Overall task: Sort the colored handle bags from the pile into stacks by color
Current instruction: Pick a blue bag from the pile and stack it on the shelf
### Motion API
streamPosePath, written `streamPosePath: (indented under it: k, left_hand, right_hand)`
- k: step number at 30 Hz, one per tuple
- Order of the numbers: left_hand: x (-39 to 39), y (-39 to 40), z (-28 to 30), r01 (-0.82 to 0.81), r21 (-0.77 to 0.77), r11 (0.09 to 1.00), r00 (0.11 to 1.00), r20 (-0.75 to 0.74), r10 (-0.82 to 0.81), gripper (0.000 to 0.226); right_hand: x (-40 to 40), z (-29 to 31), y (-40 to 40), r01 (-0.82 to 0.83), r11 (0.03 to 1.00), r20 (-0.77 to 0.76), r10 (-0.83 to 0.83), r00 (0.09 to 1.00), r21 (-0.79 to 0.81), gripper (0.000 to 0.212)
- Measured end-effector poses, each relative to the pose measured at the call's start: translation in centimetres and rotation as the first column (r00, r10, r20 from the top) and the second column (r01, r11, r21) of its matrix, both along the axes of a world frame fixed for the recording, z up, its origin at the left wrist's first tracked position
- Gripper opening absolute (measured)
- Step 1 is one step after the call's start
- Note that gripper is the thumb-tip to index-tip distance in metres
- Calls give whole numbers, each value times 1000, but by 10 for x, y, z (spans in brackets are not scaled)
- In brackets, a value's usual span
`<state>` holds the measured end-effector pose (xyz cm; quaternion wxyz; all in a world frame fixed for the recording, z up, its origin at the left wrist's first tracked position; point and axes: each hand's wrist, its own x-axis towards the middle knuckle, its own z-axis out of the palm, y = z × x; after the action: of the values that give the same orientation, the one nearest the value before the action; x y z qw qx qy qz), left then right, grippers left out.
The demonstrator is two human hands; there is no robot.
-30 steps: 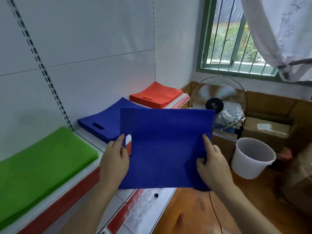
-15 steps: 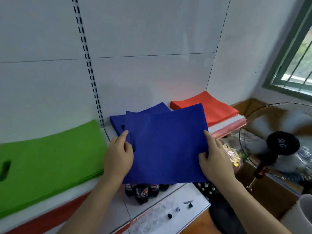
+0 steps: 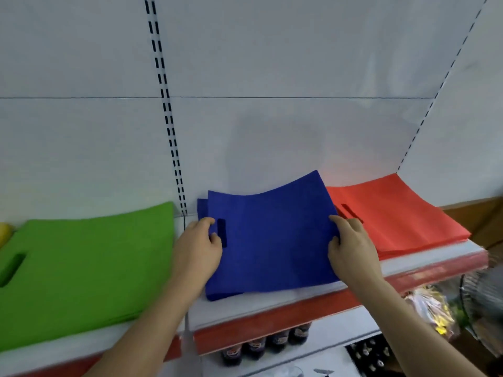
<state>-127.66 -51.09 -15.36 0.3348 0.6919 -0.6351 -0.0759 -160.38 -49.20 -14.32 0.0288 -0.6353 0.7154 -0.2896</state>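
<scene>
Mid-sort: left hand [image 3: 197, 250] and right hand [image 3: 351, 247] pinch opposite edges of a blue bag [image 3: 275, 240], lowering it onto the blue stack [image 3: 202, 208] on the shelf [image 3: 272, 303], btw. green stack [image 3: 81, 265] and red stack [image 3: 394, 213]. Source pile not in view, so remainder unknown. Bottle labels below too blurred to read.

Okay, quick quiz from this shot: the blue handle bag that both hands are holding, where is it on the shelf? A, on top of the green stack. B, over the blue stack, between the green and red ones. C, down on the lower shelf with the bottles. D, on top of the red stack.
B: the blue bag, held by the left hand and right hand, lies over the blue stack, with the green stack on one side and the red stack on the other.
</scene>
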Motion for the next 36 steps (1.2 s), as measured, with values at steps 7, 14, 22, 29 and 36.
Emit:
streamPosePath:
  k: [7, 14, 22, 29, 36]
  left_hand:
    - [-9, 1, 2, -168, 29, 985, 974, 161, 161, 30]
    - [-21, 9, 8, -267, 53, 962, 944, 216, 250, 27]
    - [-24, 13, 5, -303, 120, 945, 919, 298, 257, 30]
    - [-30, 23, 12, -305, 82, 949, 915, 302, 268, 51]
    - [-20, 69, 14, -386, 8, 922, 817, 468, 338, 59]
  right_hand:
    - [-7, -22, -53, -169, 984, -40, 171, 985, 52, 55]
    - [-9, -31, -65, -220, 966, -99, 235, 967, 139, 63]
    - [-7, -32, -66, -209, 938, -203, 269, 942, 276, 80]
    - [-7, -22, -62, -263, 948, -279, 305, 910, 180, 80]
    - [37, -16, -37, -467, 879, -338, 471, 815, 99, 83]
